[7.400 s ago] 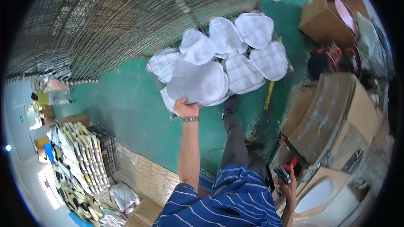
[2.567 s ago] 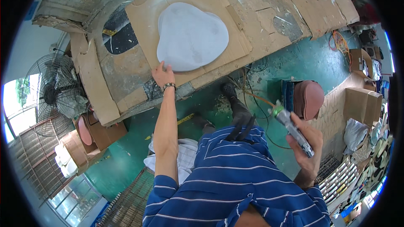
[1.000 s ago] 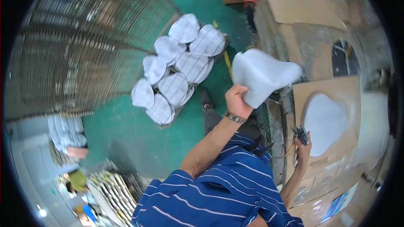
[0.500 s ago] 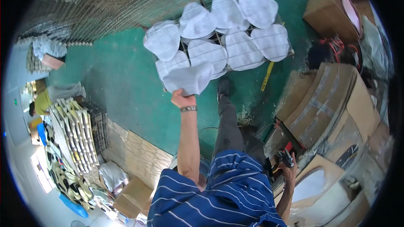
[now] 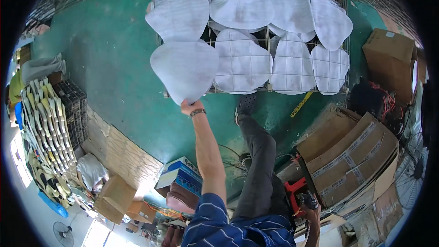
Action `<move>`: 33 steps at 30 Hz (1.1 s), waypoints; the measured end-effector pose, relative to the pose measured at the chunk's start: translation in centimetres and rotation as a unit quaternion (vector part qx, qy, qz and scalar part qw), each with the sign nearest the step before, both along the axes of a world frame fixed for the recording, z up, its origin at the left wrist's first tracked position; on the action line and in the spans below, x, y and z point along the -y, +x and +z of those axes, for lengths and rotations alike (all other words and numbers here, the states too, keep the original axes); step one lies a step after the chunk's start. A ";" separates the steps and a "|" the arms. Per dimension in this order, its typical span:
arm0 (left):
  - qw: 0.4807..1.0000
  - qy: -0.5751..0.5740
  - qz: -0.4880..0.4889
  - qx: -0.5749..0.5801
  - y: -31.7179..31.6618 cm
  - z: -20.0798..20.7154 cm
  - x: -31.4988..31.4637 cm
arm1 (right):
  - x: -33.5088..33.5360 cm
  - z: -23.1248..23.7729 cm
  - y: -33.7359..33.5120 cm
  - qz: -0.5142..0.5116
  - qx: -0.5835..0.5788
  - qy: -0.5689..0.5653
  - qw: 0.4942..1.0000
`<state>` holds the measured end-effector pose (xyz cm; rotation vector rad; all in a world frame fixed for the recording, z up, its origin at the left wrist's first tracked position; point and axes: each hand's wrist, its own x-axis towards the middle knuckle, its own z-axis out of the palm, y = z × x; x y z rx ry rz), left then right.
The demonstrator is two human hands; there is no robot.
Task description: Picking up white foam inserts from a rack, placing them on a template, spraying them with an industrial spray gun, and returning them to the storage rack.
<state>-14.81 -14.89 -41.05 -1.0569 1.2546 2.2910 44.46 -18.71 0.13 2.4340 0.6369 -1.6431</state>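
My left hand (image 5: 192, 106) is closed on the narrow near tip of a white rounded sheet (image 5: 185, 68). That sheet lies flat over the near left corner of a wire rack (image 5: 270, 80). Several more white sheets of similar shape, such as one at the far left (image 5: 180, 16), cover the rack in two rows. Down by my right side, my right hand (image 5: 312, 212) is wrapped around a dark hand tool (image 5: 307, 199), whose exact kind is hard to make out. Part of the tool is hidden by the fingers.
Brown cardboard boxes (image 5: 352, 155) stand on my right beside a red plastic piece (image 5: 295, 186). A yellow strip (image 5: 301, 105) marks the green floor (image 5: 123, 64). Stacked pale pieces (image 5: 48, 121) and a dark crate (image 5: 72, 110) are at left, near another person (image 5: 39, 71).
The sheet in my left hand was bent and is now spread flat over the rack's near left corner. The rack appears closer. My right hand still holds the tool.
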 end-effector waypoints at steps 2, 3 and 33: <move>0.949 -0.246 -0.139 0.141 1.9 -4.1 1.2 | -0.6 0.0 -0.2 0.044 0.041 -0.038 0.997; 0.853 -0.404 -0.244 0.222 2.4 -4.8 1.5 | -0.7 0.3 -0.4 0.043 0.016 -0.023 0.999; 0.020 -0.354 -0.881 -0.313 42.3 27.6 0.9 | 45.9 37.0 10.3 -0.495 0.490 0.367 0.616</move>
